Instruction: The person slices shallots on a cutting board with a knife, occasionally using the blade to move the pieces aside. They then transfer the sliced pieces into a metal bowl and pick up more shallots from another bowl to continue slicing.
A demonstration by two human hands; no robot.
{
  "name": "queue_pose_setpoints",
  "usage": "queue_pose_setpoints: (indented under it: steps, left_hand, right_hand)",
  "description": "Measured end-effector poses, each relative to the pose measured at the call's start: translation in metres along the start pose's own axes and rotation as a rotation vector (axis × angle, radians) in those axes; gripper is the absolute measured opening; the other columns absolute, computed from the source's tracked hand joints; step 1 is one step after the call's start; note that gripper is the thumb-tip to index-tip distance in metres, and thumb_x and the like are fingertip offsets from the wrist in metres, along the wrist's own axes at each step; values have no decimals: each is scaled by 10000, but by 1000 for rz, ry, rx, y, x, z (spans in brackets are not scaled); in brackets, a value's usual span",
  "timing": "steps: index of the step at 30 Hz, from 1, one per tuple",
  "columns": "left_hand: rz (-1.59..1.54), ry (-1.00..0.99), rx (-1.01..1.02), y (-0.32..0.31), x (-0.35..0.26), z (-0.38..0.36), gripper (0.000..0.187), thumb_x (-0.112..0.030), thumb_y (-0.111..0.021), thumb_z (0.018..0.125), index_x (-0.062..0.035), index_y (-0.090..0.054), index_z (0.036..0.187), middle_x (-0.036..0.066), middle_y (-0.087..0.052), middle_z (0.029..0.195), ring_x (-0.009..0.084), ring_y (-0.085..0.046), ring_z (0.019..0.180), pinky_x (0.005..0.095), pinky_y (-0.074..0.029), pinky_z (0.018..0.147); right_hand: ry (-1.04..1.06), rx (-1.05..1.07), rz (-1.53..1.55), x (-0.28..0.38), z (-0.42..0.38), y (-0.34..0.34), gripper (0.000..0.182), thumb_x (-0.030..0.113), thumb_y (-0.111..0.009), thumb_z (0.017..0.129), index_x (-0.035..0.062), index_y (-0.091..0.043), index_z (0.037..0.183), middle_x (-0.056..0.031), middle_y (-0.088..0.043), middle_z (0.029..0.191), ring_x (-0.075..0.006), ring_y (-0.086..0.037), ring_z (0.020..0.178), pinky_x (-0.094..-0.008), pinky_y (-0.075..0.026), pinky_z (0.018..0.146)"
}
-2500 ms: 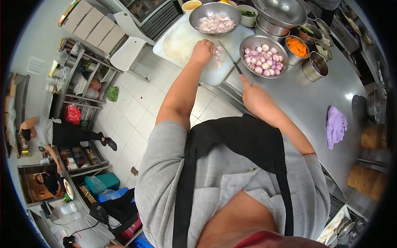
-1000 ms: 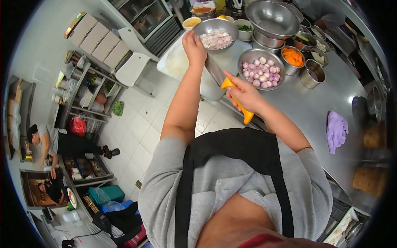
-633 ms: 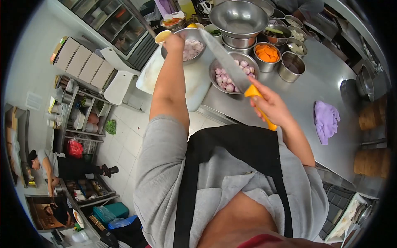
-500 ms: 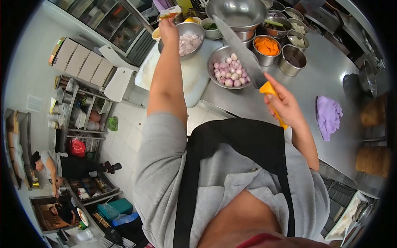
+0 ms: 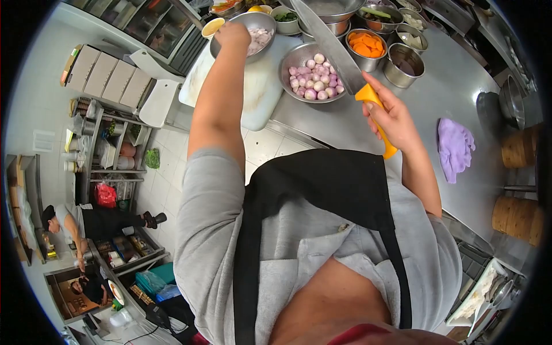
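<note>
My left hand [image 5: 233,35] is curled over the left side of a metal bowl of chopped pale pieces [image 5: 261,41], which rests at the far end of a white cutting board [image 5: 257,109]. Whatever its fingers hold is hidden. My right hand [image 5: 391,118] is closed around the orange handle of a large knife [image 5: 329,45]. The broad blade points up and left, above the right edge of a metal bowl [image 5: 286,80] holding several peeled shallots [image 5: 313,77].
Metal containers of orange slices [image 5: 366,45], greens [image 5: 284,18] and dark liquid [image 5: 404,66] line the far counter. A purple cloth [image 5: 454,149] lies on the right. Shelving [image 5: 115,152] and a person in a black cap [image 5: 72,227] are at the left.
My left hand has come down from beyond the bowl of chopped pieces to its left side, and the orange-and-white thing it held is gone from it. My right hand keeps the knife. The view has shifted slightly.
</note>
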State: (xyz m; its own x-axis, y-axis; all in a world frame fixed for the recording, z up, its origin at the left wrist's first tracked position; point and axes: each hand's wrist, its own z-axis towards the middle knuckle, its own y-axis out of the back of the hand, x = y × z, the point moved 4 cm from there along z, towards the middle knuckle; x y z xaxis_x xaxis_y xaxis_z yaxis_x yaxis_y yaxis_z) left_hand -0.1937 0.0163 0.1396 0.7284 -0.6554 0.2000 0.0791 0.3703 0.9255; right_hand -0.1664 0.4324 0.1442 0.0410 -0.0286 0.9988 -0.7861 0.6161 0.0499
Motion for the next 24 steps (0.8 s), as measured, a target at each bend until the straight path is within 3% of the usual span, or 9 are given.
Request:
queue_pose_setpoints:
  steps: [6, 9, 11, 13, 14, 17, 19, 23, 24]
  left_hand:
    - [-736, -700, 255, 7, -94, -62, 200, -192, -626, 814, -72, -673, 967, 142, -658, 980, 311, -614, 939, 406, -494, 800]
    - [-707, -743, 258, -1, -121, -96, 140, -146, -567, 814, -114, -683, 885, 121, -630, 1081, 299, -601, 987, 403, -470, 869]
    - [-533, -853, 78, -7, -136, -105, 164, -116, -562, 811, -126, -679, 926, 127, -625, 1099, 296, -580, 1033, 389, -452, 902]
    - [-1049, -715, 350, -116, -160, -73, 191, -151, -558, 811, -134, -666, 968, 139, -636, 1062, 303, -590, 1005, 374, -456, 887]
    - [-1065, -795, 326, -100, -177, -63, 191, -151, -558, 811, -134, -666, 968, 139, -636, 1062, 303, -590, 1005, 374, -456, 887]
    - [-940, -850, 172, -74, -164, -82, 208, -200, -569, 781, -91, -655, 936, 175, -639, 907, 307, -605, 960, 404, -453, 834]
    - [-693, -835, -103, -108, -156, -61, 276, -204, -685, 758, -51, -562, 952, 139, -597, 901, 292, -590, 837, 410, -484, 711]
    - [-612, -717, -105, -75, -142, -76, 334, -193, -713, 722, -28, -548, 961, 154, -583, 891, 306, -587, 837, 409, -477, 715]
    - [-788, -697, -244, -85, -131, -63, 342, -163, -701, 735, -24, -545, 1006, 145, -589, 910, 300, -593, 853, 402, -482, 737]
  right_hand:
    - [52, -42, 104, 1, -2, 2, 545, 62, -450, 912, 158, -323, 1434, -20, -522, 827, -42, -449, 538, -185, -389, 444]
    - [82, -65, 149, 2, -4, 2, 552, 68, -457, 910, 165, -319, 1436, -17, -533, 827, -42, -450, 537, -186, -391, 443]
    - [78, -63, 171, -3, -6, -2, 557, 76, -467, 907, 171, -319, 1436, -7, -538, 821, -39, -453, 540, -183, -397, 447]
    - [86, -31, 200, -7, -10, -1, 572, 99, -493, 900, 193, -318, 1437, 14, -545, 807, -33, -460, 545, -179, -411, 454]
    - [106, -5, 211, -9, -11, -3, 583, 114, -509, 895, 208, -317, 1437, 26, -548, 800, -30, -464, 548, -178, -419, 458]
    - [75, 46, 179, -14, -14, -14, 604, 78, -508, 893, 197, -297, 1446, 8, -529, 835, -37, -472, 536, -191, -421, 459]
    - [74, 56, 131, -12, -15, -18, 607, 87, -498, 902, 196, -273, 1454, -1, -519, 838, -42, -477, 551, -194, -426, 469]
    - [53, 102, 130, -20, -14, -32, 579, 136, -515, 917, 156, -274, 1443, -10, -524, 820, -57, -473, 551, -211, -419, 461]
    - [36, 79, 178, -26, -10, -35, 546, 145, -518, 920, 125, -297, 1419, -12, -525, 822, -57, -477, 557, -210, -422, 472]
